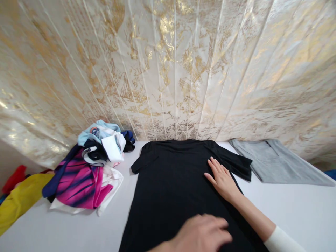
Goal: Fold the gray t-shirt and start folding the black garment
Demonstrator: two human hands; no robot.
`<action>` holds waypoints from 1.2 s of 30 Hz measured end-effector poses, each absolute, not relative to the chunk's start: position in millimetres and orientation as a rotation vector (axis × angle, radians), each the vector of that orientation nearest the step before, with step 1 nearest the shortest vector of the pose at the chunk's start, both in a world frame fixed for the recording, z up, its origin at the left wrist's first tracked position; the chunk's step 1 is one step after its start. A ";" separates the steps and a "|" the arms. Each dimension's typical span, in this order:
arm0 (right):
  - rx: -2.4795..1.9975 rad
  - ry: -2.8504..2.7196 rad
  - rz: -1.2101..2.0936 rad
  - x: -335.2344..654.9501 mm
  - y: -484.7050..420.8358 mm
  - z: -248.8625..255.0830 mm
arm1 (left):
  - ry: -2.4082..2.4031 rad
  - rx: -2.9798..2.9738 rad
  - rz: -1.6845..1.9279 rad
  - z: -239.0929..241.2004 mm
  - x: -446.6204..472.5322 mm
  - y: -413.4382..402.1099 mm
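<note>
A black T-shirt (170,182) lies spread flat on the white table (288,206), its collar toward the wall. My right hand (222,178) rests flat on the shirt's upper right part, near the right sleeve, fingers stretched out and together. My left hand (202,232) lies on the shirt's lower middle, close to the camera, palm down with fingers extended; it is slightly blurred. Neither hand holds anything.
A heap of crumpled clothes (89,168), pink, navy, white and light blue, sits left of the shirt. A yellow cloth (21,199) and a red one (14,176) lie at the far left edge. A folded grey garment (278,161) lies at the right. A gold-patterned wall (168,70) stands behind.
</note>
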State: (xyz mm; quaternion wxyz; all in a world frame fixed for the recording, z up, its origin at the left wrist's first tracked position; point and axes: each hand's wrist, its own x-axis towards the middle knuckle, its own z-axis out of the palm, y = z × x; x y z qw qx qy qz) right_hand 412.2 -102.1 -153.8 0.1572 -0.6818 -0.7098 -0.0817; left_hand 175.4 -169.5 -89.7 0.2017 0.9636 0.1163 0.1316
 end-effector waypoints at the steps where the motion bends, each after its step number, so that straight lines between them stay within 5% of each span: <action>1: -1.932 -2.050 -0.242 412.6 -102.9 -154.3 | 0.576 2.654 0.412 -87.3 152.1 -149.6; 7: -1.937 -2.141 -0.249 411.5 -103.1 -152.8 | 1.436 2.663 0.444 -102.0 37.4 -50.2; 24: -1.919 -2.169 -0.082 437.2 -92.4 -138.3 | 1.344 2.719 0.285 -102.1 18.8 -37.2; 36: -1.663 -2.302 0.185 421.7 -266.3 -117.6 | 1.107 2.866 0.148 -98.8 -38.6 -169.3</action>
